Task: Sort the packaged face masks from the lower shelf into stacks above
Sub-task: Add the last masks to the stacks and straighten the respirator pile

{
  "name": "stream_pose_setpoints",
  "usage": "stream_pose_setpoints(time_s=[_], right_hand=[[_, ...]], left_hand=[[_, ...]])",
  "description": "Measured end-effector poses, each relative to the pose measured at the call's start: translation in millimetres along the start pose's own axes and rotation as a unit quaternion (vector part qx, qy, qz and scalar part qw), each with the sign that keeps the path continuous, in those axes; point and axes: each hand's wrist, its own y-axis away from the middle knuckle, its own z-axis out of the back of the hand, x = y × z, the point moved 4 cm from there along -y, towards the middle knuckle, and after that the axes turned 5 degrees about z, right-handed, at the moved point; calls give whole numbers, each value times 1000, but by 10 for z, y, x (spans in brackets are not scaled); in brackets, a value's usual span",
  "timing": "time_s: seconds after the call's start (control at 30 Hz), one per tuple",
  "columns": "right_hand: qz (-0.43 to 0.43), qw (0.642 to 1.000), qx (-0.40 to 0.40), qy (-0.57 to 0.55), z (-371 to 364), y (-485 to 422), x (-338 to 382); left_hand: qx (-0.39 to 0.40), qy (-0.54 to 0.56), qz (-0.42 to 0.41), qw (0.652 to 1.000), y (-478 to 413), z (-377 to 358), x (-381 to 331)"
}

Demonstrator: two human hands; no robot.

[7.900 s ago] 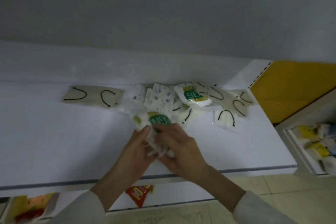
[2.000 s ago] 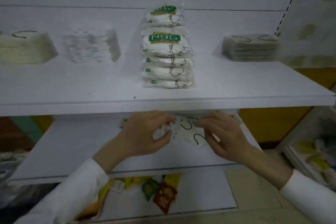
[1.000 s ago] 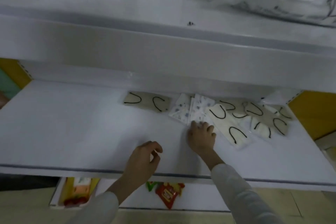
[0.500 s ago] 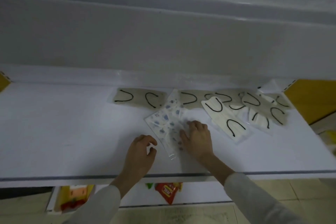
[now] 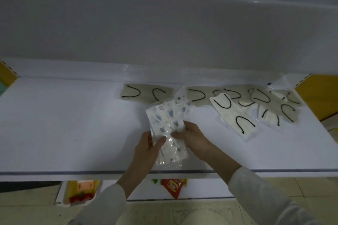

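**A:** Where are the hands?

**B:** Both are on the blue-spotted mask packets (image 5: pixel 165 120), near the front middle of the lower shelf (image 5: pixel 64 124). The left hand (image 5: pixel 146 150) grips the bundle from its left edge, with the thumb laid across the top. The right hand (image 5: pixel 192 138) pinches it from the right, fingers curled onto the clear wrapper.

**A:** One packet or several?

**B:** Several, fanned and overlapping, though I cannot tell how many. I also cannot tell whether the bundle rests on the shelf or is raised off it.

**A:** What else lies there?

**B:** A single beige packet (image 5: pixel 146 93) with black ear loops lies flat near the back, just behind the bundle and to its left. To the right is a loose heap of beige packets (image 5: pixel 274 107). A cream packet (image 5: pixel 236 117) lies tilted at the heap's front, apart from the right hand.

**A:** And lower down?

**B:** A red snack packet (image 5: pixel 172 187) and a yellow tray (image 5: pixel 80 191) show beneath the shelf's front edge.
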Motion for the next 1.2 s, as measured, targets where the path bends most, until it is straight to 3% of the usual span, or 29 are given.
stream_pose_setpoints(time_s=[0.07, 0.13, 0.23, 0.3, 0.37, 0.5, 0.7, 0.8, 0.9, 1.1, 1.2], right_hand=[[22, 999, 39, 26, -98, -8, 44], [7, 983, -60, 174, -49, -193, 78], [-82, 881, -288, 366, 189, -492, 77], [-137, 851, -323, 391, 191, -640, 39], [-136, 832, -320, 433, 93, -766, 60], [-131, 852, -339, 376, -37, -949, 131], [-108, 915, -355, 161, -72, -802, 206], [-168, 928, -318, 96, -39, -652, 149], [-165, 951, -261, 35, -5, -401, 52], [-141, 961, -239, -21, 181, 226, -202], [-90, 960, -252, -77, 304, 536, -219]], left_hand=[[-2, 51, -2, 999, 7, 20, -34], [-38, 58, -6, 998, -7, 141, -41], [-63, 64, -6, 996, -19, 372, -4], [-71, 65, -9, 995, 8, 529, 25], [-71, 64, -20, 995, 43, 686, 43], [-65, 52, -39, 996, 61, 946, 154], [-81, 39, -29, 996, 63, 1060, 210], [-72, 36, -28, 996, 25, 1017, 208], [-56, 57, -5, 997, 41, 892, 160], [-59, 82, 36, 994, 19, 550, 189], [-62, 91, 53, 993, 76, 374, 211]])
